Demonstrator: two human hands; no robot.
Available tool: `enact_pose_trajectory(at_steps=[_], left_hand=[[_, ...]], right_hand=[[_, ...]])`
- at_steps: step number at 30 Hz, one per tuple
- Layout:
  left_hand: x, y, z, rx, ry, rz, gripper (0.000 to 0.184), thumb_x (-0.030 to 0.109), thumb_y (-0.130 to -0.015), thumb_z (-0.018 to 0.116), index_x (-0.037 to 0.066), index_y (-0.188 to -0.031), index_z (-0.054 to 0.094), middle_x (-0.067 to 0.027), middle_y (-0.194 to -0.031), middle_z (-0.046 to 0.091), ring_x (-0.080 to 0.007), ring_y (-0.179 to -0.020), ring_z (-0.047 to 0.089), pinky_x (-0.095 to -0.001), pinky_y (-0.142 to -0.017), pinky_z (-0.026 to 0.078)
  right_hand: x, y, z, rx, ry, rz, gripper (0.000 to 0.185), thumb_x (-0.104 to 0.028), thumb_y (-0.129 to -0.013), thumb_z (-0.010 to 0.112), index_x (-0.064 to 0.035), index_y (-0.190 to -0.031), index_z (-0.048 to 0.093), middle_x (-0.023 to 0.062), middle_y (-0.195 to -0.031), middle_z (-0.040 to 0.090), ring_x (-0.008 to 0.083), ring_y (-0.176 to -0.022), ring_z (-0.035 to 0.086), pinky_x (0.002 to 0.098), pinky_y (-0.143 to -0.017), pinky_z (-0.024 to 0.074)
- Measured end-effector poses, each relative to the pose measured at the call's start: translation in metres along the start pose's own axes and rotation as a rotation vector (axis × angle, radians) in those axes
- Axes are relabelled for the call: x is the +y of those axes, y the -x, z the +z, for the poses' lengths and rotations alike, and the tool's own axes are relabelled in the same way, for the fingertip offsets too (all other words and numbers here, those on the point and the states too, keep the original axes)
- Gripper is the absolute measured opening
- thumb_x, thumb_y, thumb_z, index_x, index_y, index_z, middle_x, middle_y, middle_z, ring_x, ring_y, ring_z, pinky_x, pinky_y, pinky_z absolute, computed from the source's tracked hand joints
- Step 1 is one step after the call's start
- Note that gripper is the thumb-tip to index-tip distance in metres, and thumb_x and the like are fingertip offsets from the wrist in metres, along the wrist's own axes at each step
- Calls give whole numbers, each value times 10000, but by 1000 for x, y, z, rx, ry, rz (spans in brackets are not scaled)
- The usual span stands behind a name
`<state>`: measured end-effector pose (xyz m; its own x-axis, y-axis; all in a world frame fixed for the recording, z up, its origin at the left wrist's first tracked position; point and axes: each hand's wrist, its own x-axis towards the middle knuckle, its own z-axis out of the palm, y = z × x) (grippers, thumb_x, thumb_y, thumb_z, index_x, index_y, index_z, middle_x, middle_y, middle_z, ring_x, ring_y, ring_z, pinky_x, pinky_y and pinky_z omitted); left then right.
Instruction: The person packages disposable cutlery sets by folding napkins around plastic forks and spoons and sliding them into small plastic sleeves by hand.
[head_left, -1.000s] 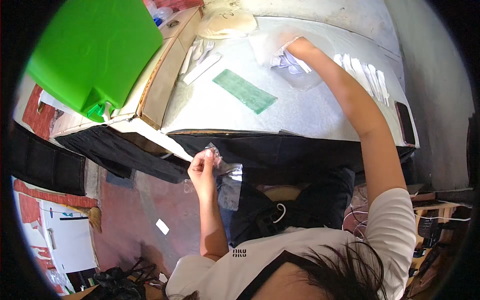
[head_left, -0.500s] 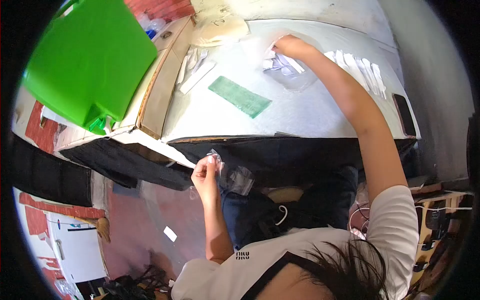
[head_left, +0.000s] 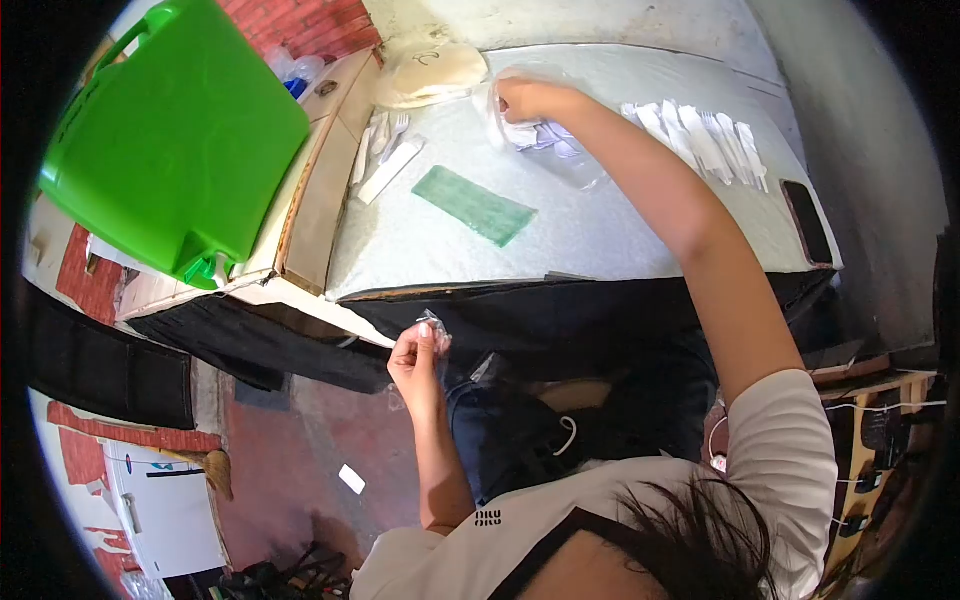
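Note:
My left hand (head_left: pixel 415 358) is closed in a pinch, below the table's front edge, holding a crumpled clear plastic wrapper (head_left: pixel 434 326). On the far side of the table, my right hand (head_left: pixel 528 99) reaches into the mouth of a clear plastic bag (head_left: pixel 588 172). Its fingers are curled, but the bag and hand hide whatever they grip. White and pale purple pieces (head_left: pixel 555 140), apparently plastic cutlery, lie in the bag. A row of white wrapped cutlery (head_left: pixel 705 140) is laid out to the right of my forearm. Nearer me lies a flat green packet (head_left: pixel 474 205).
A large green jerrycan (head_left: pixel 180 140) stands at the left on a tiled ledge (head_left: pixel 325 215). Beside it are a white fork (head_left: pixel 397 135) and white strips (head_left: pixel 390 172). A phone (head_left: pixel 806 222) rests at the table's right edge. Round pale sheets (head_left: pixel 435 72) lie at the back.
My right hand has moved left at the bag, and the bag's near-left side has shifted with it. My left hand keeps its pinch on the wrapper. The camera view has shifted slightly.

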<state>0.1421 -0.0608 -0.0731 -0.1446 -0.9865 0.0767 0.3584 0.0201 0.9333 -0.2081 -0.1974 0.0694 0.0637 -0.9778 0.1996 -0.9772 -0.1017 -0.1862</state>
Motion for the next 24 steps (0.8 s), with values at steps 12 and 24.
enact_pose_trajectory(at_steps=[12, 24], left_hand=[[0, 0, 2, 5, -16, -28, 139, 151, -859, 585, 16, -855, 615, -11, -746, 602, -58, -631, 535, -204, -613, 465], [5, 2, 7, 4, 26, -34, 123, 131, -858, 583, 12, -852, 612, -15, -741, 606, -61, -635, 551, -203, -630, 479]], right_hand=[[-3, 13, -7, -112, 98, 104, 193, -234, -713, 582, -67, -797, 630, 143, -858, 631, 296, -790, 588, 374, -716, 453], [26, -18, 18, -87, 144, 48, 269, -288, -788, 544, -115, -984, 606, 150, -1020, 602, 316, -907, 578, 400, -784, 444]])
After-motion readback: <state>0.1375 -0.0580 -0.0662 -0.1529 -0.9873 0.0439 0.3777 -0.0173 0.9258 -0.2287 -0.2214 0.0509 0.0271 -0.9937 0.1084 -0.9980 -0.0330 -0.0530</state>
